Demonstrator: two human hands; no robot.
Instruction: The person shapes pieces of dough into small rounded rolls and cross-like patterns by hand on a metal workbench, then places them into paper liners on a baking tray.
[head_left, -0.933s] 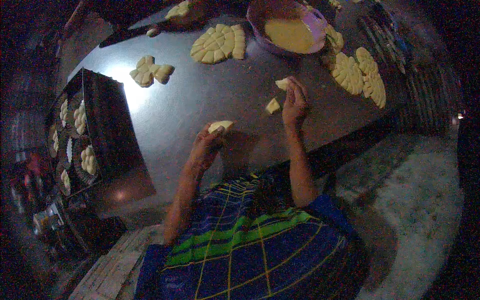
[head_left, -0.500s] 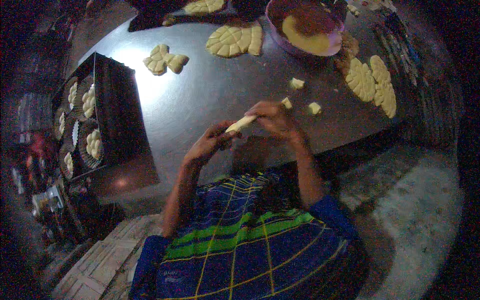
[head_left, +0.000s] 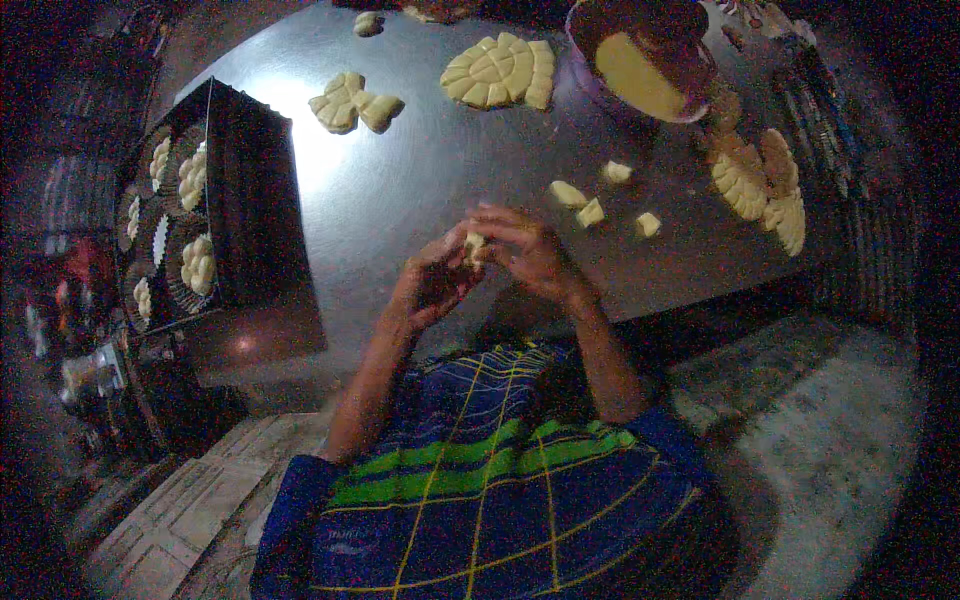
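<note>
A small pale piece of dough (head_left: 474, 247) is between my two hands, above the near part of the table. My left hand (head_left: 430, 278) has its fingers curled round it from the left. From the right, the bent fingers of my right hand (head_left: 528, 252) press on the same piece and hide part of it. Just beyond my right hand lie several loose dough pieces: a longer one (head_left: 567, 194), a blocky one (head_left: 590, 212), one farther back (head_left: 618, 172) and one to the right (head_left: 648, 224).
Scored dough shapes lie on the dark metal table (head_left: 420, 170): a bow-like one (head_left: 355, 103) and a larger fan-like one (head_left: 500, 72). A purple bowl (head_left: 582, 75) with yellowish contents stands far right, near leaf-like dough (head_left: 755, 190). Left, a black tray (head_left: 255, 200) holds dough in paper cups.
The dough strip stretched between my hands is now a shorter piece, and my hands are closer together. Another dough piece lies beside the loose ones. The view has shifted slightly.
</note>
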